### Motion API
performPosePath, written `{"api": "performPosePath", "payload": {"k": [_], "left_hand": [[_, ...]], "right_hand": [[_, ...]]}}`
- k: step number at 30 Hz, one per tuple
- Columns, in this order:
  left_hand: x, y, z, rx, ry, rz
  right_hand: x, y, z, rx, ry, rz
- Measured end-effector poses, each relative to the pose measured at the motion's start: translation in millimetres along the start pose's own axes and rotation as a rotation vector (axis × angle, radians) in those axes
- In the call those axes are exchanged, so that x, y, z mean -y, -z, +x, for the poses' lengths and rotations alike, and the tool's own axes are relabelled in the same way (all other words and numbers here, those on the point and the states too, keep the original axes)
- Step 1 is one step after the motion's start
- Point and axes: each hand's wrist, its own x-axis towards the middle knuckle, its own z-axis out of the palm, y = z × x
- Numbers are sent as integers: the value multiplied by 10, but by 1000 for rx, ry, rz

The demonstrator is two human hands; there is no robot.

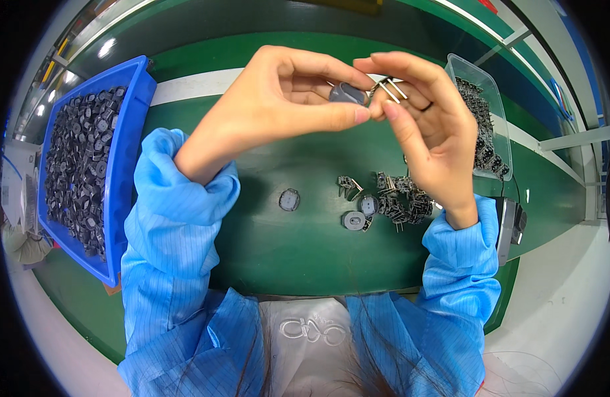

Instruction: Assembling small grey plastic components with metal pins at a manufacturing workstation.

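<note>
Both hands are raised above the green bench, fingertips close together. My left hand (268, 99) is closed on a dark grey rounded plastic housing (348, 94), pinched between thumb and fingers. In my right hand (434, 126), thumb and fingers grip a small black part with metal prongs (391, 90), held right beside the housing; whether the two touch is hidden by the fingers. Below, a pile of similar pronged parts (401, 202) lies on the bench. Two grey round housings sit at its left edge, and a single grey housing (289, 200) rests farther left.
A blue bin (131, 126) full of dark grey housings stands at the left. At the right is a clear plastic tub (500, 122) holding many pronged parts. A grey boxy device (508, 228) sits at the bench's right edge, near my right sleeve.
</note>
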Motion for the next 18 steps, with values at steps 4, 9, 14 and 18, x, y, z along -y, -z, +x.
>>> {"api": "performPosePath", "payload": {"k": [4, 9, 14, 18], "left_hand": [[-23, 4, 4, 9, -65, 118], [46, 52, 31, -61, -141, 235], [61, 8, 40, -58, -114, 261], [33, -38, 12, -90, 11, 219]], "right_hand": [[16, 9, 10, -98, 92, -365], [155, 34, 40, -256, -125, -134], [107, 115, 12, -130, -444, 319], [53, 16, -22, -156, -281, 90]]}}
